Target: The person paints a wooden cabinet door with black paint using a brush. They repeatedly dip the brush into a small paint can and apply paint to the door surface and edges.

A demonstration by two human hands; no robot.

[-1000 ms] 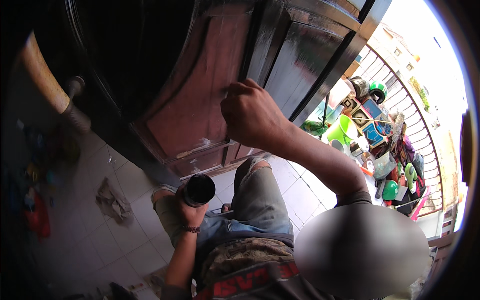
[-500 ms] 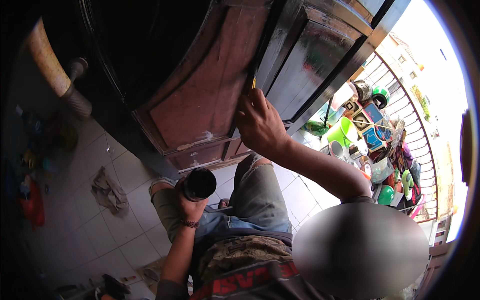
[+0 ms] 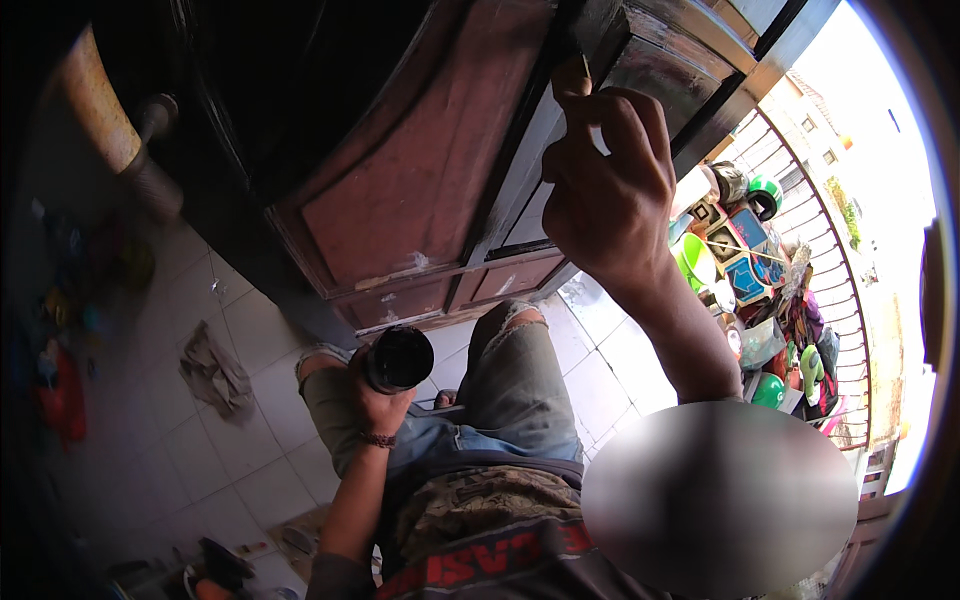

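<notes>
My left hand (image 3: 383, 408) is wrapped round a cup of black paint (image 3: 400, 360), held upright above my left thigh. My right hand (image 3: 612, 185) is raised in front of the wooden door (image 3: 400, 205), its fingers closed in a pinch near a dark upright strip of the frame. A thin tip of the paintbrush (image 3: 586, 66) shows past the fingertips; the rest of it is hidden by the hand. Reddish-brown panels are bare of black, while the strips and panels right of them look black and glossy.
A crumpled cloth (image 3: 215, 372) lies on the white floor tiles (image 3: 240, 490) to the left. Household goods, among them a lime-green bucket (image 3: 694, 260) and a green helmet (image 3: 765, 196), are heaped at the right by a curved railing (image 3: 845, 265). A red bag (image 3: 64, 395) sits far left.
My right hand has risen up and to the right along the door, away from the lower strip. The left hand and the cup have stayed nearly in place.
</notes>
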